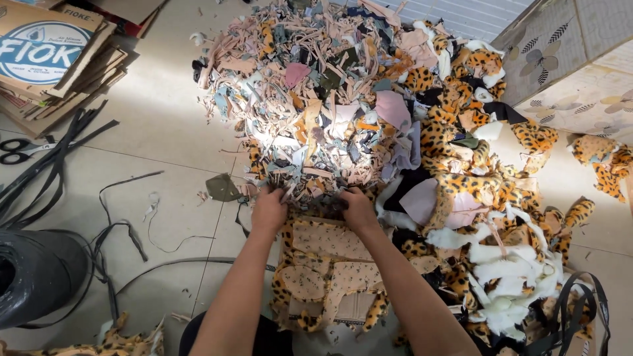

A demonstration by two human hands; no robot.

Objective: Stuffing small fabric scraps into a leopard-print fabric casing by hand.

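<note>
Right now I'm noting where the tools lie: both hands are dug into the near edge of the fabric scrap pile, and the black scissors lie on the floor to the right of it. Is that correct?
Not quite. The head view shows the scissors on the floor far to the left of the scrap pile, below the stacked cardboard. The rest holds: the left hand and right hand are both dug into the pile's near edge.

Flattened brown cardboard boxes [56, 56], blue-and-white round label [41, 49], stacked top left.
</note>
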